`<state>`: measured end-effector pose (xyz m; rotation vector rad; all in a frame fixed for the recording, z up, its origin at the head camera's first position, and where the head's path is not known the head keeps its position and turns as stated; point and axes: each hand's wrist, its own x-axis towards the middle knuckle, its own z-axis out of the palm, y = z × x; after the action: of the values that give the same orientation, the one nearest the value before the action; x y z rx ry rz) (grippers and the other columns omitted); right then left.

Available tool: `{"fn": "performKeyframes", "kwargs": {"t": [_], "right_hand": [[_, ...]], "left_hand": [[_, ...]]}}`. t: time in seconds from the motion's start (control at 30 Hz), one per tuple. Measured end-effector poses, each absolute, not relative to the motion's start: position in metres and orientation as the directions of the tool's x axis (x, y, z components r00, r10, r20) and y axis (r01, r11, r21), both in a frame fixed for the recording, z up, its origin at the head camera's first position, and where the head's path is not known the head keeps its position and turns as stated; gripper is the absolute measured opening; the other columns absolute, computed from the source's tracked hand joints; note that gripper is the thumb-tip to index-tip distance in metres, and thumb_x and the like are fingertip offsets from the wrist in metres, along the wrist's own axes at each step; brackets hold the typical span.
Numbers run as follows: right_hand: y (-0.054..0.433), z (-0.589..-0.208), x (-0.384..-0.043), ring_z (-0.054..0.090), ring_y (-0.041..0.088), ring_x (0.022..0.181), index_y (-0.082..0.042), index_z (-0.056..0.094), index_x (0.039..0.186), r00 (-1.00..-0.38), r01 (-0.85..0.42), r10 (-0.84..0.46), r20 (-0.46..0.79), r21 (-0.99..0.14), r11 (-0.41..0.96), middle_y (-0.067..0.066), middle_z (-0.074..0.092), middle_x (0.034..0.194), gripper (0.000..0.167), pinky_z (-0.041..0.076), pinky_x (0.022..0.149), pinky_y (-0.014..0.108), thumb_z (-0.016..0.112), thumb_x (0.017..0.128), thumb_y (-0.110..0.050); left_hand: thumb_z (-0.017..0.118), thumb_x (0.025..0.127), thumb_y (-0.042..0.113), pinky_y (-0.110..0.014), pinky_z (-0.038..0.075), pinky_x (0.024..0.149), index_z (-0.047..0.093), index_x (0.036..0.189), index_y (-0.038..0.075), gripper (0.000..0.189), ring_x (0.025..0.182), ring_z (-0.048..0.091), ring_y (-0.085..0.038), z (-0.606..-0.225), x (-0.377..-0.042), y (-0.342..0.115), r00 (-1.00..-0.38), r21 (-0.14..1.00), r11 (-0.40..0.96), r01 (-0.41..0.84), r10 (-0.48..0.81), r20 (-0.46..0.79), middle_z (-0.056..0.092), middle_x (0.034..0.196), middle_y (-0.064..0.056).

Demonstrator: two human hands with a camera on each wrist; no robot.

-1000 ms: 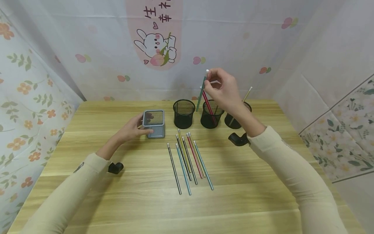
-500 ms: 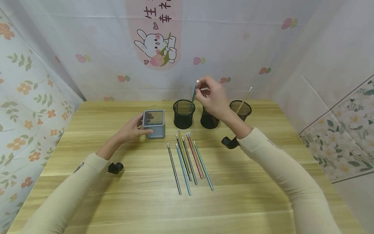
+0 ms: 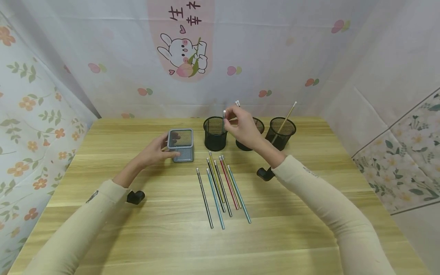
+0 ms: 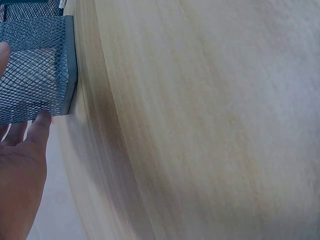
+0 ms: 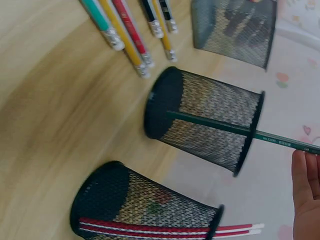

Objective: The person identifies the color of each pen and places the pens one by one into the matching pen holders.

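My left hand (image 3: pixel 154 152) holds a grey square mesh pen holder (image 3: pixel 185 154) at its left side, thumb on the near face and fingers behind. In the left wrist view a fingertip touches the mesh wall (image 4: pixel 30 75). My right hand (image 3: pixel 245 128) pinches a green pencil (image 5: pixel 280 140) near its white-eraser end. The pencil stands inside the left round black mesh cup (image 3: pixel 214 143), its lower end close to the base in the right wrist view. Partly behind my right hand is the middle black cup (image 5: pixel 145 192), with red pencils (image 5: pixel 235 231) in it.
The right black cup (image 3: pixel 281 142) holds a leaning yellow pencil (image 3: pixel 288 113). Several pencils in black, blue (image 3: pixel 239 194), yellow and red (image 3: pixel 229 187) lie in a loose fan on the wooden table (image 3: pixel 165 236). A printed curtain (image 3: pixel 275 49) hangs behind the table.
My right hand has moved left and down, taking the green pencil from above the middle cup into the left black cup. My left hand stays on the grey pen holder.
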<state>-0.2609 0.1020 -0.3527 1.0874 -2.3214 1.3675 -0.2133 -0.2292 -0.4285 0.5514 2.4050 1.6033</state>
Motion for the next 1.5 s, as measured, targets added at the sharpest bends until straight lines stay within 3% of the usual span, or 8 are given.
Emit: {"fn": "performKeyframes", "kwargs": {"t": [0.73,1.03,1.5], "right_hand": [[0.115,-0.369,-0.251,0.064,0.024,0.095,0.005,0.06,0.108,-0.739,-0.654,-0.505,0.446,-0.654,0.38,0.014,0.062,0.104,0.013,0.058,0.079,0.029,0.063,0.095,0.005],[0.127,-0.368,-0.24,0.066,0.022,0.089,0.005,0.062,0.107,-0.76,-0.624,-0.518,0.393,-0.665,0.411,0.013,0.062,0.101,0.012,0.059,0.075,0.034,0.063,0.095,0.005],[0.134,-0.372,-0.23,0.066,0.018,0.084,-0.001,0.063,0.099,-0.797,-0.524,-0.578,0.176,-0.677,0.516,0.007,0.065,0.093,0.006,0.057,0.073,0.03,0.067,0.094,0.0]], "left_hand": [[0.076,0.092,0.003,-0.058,0.029,0.114,0.039,0.148,-0.005,0.067,0.14,0.036,-0.046,-0.428,-0.214,-0.229,-0.907,0.921,0.331,0.203,0.418,0.05,0.041,0.15,-0.025],[0.076,0.092,0.003,-0.058,0.029,0.114,0.038,0.148,-0.006,0.069,0.14,0.036,-0.047,-0.428,-0.214,-0.229,-0.905,0.922,0.329,0.205,0.422,0.051,0.041,0.15,-0.026],[0.075,0.093,0.003,-0.059,0.029,0.114,0.038,0.149,-0.005,0.068,0.14,0.035,-0.047,-0.426,-0.212,-0.229,-0.906,0.92,0.332,0.207,0.421,0.052,0.041,0.15,-0.026]]}}
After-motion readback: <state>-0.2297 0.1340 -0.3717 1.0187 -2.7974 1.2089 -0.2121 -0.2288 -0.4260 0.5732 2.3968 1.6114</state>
